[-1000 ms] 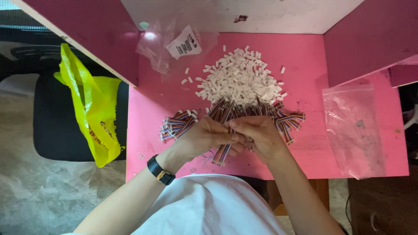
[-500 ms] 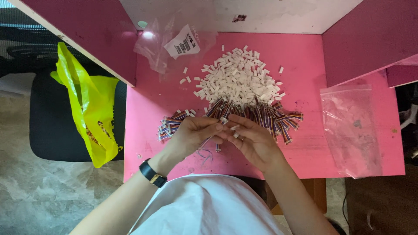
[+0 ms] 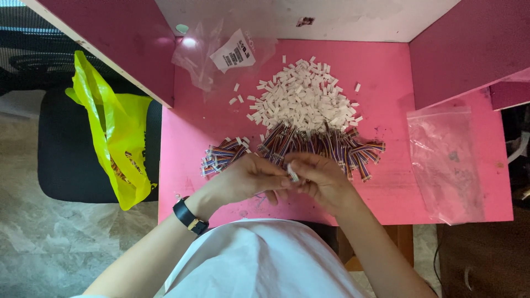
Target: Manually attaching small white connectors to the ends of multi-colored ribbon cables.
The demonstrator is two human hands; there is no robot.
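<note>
Left hand: the left hand (image 3: 249,179), with a black wristwatch (image 3: 189,217) on its wrist, is hovering over the near middle of the pink bench (image 3: 386,187), its fingers curled in a pinch and meeting the other hand.
Right hand: the right hand (image 3: 323,182) is sitting just beside the left, fingertips touching it, and is gripping a small white plastic connector piece (image 3: 292,174) between thumb and fingers.
Held piece: the connector piece is sticking up, slightly tilted, between the two sets of fingertips; whether a wire is joined to it cannot be told.
Wire bundle: a row of short multicoloured striped ribbon wires (image 3: 320,146) is lying across the middle of the bench, just beyond both hands.
Finished group: a smaller cluster of similar wires with white ends (image 3: 221,156) is lying toward the left edge of the bench, near the left hand.
Connector heap: a mound of small white plastic housings (image 3: 303,99) is resting behind the wires, toward the far edge.
Clear bags: a crumpled clear bag with a white label (image 3: 221,55) is lying at the far left corner; a flat clear plastic bag (image 3: 447,160) is lying along the right edge.
Yellow bag: a yellow plastic bag (image 3: 113,127) is hanging off the left side of the bench.
</note>
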